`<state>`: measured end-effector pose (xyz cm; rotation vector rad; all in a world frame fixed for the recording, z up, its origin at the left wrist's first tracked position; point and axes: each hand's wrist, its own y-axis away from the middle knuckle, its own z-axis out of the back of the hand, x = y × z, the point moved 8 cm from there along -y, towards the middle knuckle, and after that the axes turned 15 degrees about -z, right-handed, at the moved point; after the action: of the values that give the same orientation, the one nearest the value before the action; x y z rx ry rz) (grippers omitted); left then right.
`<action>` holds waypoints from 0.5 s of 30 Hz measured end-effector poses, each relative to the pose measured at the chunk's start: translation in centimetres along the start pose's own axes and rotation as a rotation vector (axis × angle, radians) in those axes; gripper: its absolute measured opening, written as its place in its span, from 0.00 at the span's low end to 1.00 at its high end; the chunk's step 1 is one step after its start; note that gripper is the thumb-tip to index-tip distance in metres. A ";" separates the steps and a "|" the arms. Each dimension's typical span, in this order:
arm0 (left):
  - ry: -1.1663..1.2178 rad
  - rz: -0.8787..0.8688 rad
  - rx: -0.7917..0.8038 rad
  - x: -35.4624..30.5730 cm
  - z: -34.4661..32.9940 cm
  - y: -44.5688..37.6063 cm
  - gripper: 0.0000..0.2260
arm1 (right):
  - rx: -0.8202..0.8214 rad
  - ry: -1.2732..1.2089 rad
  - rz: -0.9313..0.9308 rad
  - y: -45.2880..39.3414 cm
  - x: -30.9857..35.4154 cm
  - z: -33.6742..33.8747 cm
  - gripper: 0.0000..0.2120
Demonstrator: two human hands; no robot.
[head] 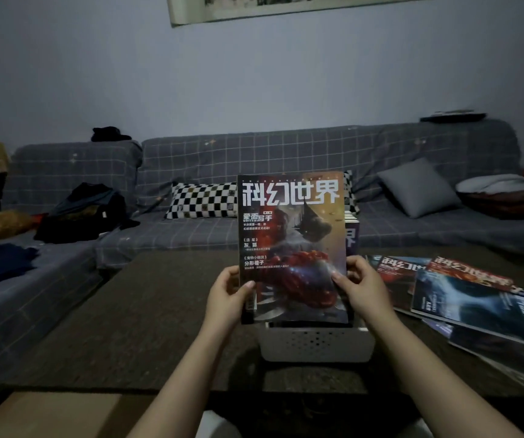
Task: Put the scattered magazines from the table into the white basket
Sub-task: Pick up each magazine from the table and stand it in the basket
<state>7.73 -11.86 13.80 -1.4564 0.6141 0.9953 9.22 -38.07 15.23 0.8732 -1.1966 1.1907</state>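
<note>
I hold a magazine (292,235) upright, its cover with white Chinese title and red artwork facing me. My left hand (227,295) grips its lower left edge and my right hand (363,289) its lower right edge. Its bottom edge sits at the mouth of the white basket (316,343), which stands on the dark table (147,327). Behind it another magazine (351,230) stands upright in the basket, mostly hidden. Several scattered magazines (475,298) lie overlapping on the table to the right.
A grey checked sofa (286,153) runs behind the table, with a checkerboard pillow (202,200), a grey cushion (418,188) and dark clothes (87,213) on it. A cardboard-coloured surface (49,415) shows at the lower left.
</note>
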 end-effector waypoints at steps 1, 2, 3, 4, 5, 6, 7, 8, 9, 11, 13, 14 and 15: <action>-0.018 -0.002 -0.010 0.4 -0.8 -0.6 0.10 | -0.029 0.017 -0.001 -0.5 -0.3 0.6 0.04; -0.048 -0.006 -0.027 0.8 -1.4 -1.1 0.09 | -0.055 0.033 -0.007 -1.0 -0.7 1.1 0.04; -0.090 -0.008 -0.038 1.2 -2.0 -1.5 0.09 | -0.081 0.053 -0.018 -1.5 -1.2 1.5 0.04; -0.138 -0.010 -0.041 1.7 -2.5 -1.8 0.08 | -0.109 0.072 -0.032 -2.0 -1.8 1.8 0.04; -0.187 -0.010 -0.040 2.1 -3.0 -2.0 0.08 | -0.137 0.093 -0.046 -2.5 -2.4 2.0 0.05; -0.227 -0.011 -0.040 2.5 -3.4 -2.0 0.09 | -0.163 0.122 -0.063 -2.9 -3.0 2.2 0.05; -0.252 -0.016 -0.041 2.9 -3.8 -1.9 0.11 | -0.184 0.162 -0.082 -3.2 -3.7 2.3 0.07; -0.270 -0.025 -0.040 3.3 -4.2 -1.8 0.13 | -0.199 0.200 -0.101 -3.5 -4.4 2.3 0.08; -0.286 -0.038 -0.034 3.6 -4.5 -1.7 0.15 | -0.208 0.224 -0.119 -3.6 -5.0 2.3 0.10; -0.311 -0.065 -0.024 4.0 -5.0 -1.4 0.18 | -0.228 0.247 -0.142 -3.8 -6.0 2.2 0.13; -0.325 -0.097 -0.030 4.2 -5.3 -1.3 0.17 | -0.255 0.282 -0.150 -3.8 -6.6 2.2 0.12; -0.336 -0.105 -0.034 4.3 -5.4 -1.4 0.17 | -0.268 0.306 -0.148 -3.8 -6.8 2.3 0.11; -0.343 -0.105 -0.037 4.5 -5.6 -1.3 0.17 | -0.282 0.326 -0.138 -3.8 -6.9 2.3 0.11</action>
<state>12.31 -16.25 10.26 -1.2963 0.2692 1.1447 12.72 -42.48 9.31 0.5179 -0.9906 0.9791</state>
